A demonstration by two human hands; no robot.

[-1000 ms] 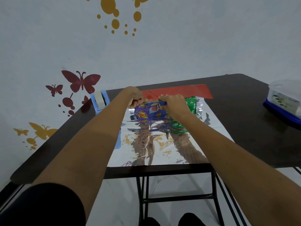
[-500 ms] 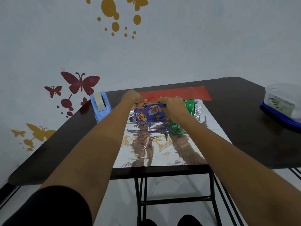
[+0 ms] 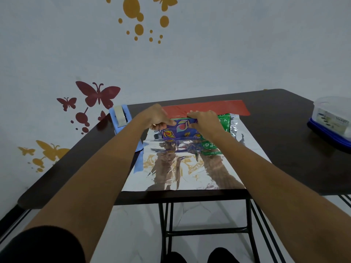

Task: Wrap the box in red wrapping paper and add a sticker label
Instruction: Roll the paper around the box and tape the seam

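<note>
A box [image 3: 182,130] with a purple patterned front and a green right end lies on its side at the far end of the wrapping paper [image 3: 190,168], whose silver side faces up. The paper's far edge is turned over and shows red [image 3: 212,108] just behind the box. My left hand [image 3: 156,118] is curled at the box's top left corner. My right hand [image 3: 206,121] lies over the box's top, its fingertips pinching the wrinkled red edge there. What my left fingers hold is partly hidden.
A blue tape dispenser [image 3: 120,117] stands at the table's far left corner, with a blue strip [image 3: 139,160] running along the paper's left side. A clear plastic container on a blue lid [image 3: 332,120] sits at the right. The dark table [image 3: 284,149] ends just below the paper.
Both hands stay at the box's top edge. The red edge now sits slightly closer over the box. The view has tilted a little.
</note>
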